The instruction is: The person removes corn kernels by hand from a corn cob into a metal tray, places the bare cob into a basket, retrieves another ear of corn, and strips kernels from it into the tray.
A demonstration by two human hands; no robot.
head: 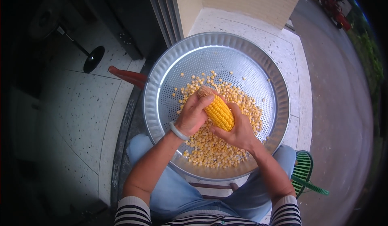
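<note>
A yellow corn cob [220, 113] is held in both hands above a round perforated metal sieve [212, 38]. Its upper tip is bare of kernels, while full rows cover the rest. My left hand [194, 112] grips the cob near the bare tip, thumb across it. Around the lower end curls my right hand [239, 132], its thumb on the near side. Loose corn kernels [216, 150] lie in a broad pile on the sieve's floor, beneath and around the hands. Several stray kernels are scattered towards the far side. A pale bangle circles my left wrist.
The sieve sits over my knees, partly above a red-brown stool [212, 186]. At right stands a green woven basket [303, 171]. A door track [128, 110] runs along the left, with a black stand base [94, 59] beyond. Ahead is a tiled wall [248, 4]; a red vehicle [335, 9] is outside.
</note>
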